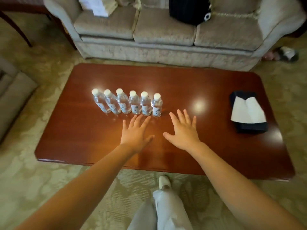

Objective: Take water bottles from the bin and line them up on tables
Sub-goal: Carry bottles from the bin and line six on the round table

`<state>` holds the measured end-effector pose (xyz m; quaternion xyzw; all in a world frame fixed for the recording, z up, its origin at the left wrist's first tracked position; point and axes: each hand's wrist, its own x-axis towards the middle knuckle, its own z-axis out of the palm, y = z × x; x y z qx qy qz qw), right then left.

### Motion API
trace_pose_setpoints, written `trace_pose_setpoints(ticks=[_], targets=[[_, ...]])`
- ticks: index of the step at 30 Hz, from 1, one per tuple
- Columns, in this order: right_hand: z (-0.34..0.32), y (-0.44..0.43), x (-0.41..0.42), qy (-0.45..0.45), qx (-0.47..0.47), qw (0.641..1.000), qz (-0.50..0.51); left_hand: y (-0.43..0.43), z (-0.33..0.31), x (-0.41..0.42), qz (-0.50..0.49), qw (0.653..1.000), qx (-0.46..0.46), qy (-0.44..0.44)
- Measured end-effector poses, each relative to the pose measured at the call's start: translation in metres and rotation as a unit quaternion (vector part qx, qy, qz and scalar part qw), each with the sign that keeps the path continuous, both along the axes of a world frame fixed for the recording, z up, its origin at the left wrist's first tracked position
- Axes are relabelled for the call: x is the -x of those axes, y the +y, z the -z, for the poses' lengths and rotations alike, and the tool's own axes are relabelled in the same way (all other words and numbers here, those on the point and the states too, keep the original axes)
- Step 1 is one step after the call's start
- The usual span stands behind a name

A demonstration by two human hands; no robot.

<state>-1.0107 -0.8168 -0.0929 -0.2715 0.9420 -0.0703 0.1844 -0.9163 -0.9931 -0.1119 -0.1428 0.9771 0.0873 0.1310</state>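
Note:
Several small clear water bottles [127,102] with white caps and white labels stand upright in a tight row on the dark red wooden coffee table [216,90], left of its middle. My left hand [135,134] is stretched out flat over the table just in front of the row, fingers straight, its fingertips close to the bases of the right-hand bottles. My right hand [183,131] is spread flat to the right of the row's last bottle [157,105]. Neither hand holds anything. No bin is in view.
A dark tissue box [248,112] with white tissue sits near the table's right end. A beige sofa [164,30] stands behind the table, with a black bag [187,9] on it. Patterned carpet surrounds the table; my leg and white shoe [164,181] are at its near edge.

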Motion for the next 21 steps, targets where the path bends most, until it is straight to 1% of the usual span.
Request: trace_pose_setpoints(ticks=[4, 7, 11, 16, 21], targets=[[-0.089, 0.018, -0.035, -0.002, 0.007, 1.000, 0.019, 0.011, -0.092, -0.023, 0.042, 0.999, 0.014, -0.005], [-0.146, 0.033, -0.061, 0.011, 0.022, 0.998, 0.050, 0.020, -0.154, -0.040, 0.052, 0.998, 0.004, 0.018], [-0.203, 0.054, -0.092, 0.043, 0.038, 0.995, 0.086, 0.035, -0.217, -0.059, 0.071, 0.996, -0.018, 0.060], [-0.251, 0.089, -0.122, 0.088, 0.061, 0.984, 0.145, 0.064, -0.264, -0.072, 0.118, 0.987, -0.035, 0.104], [-0.268, 0.143, -0.155, 0.105, 0.075, 0.968, 0.216, 0.116, -0.285, -0.077, 0.189, 0.973, -0.039, 0.123]])
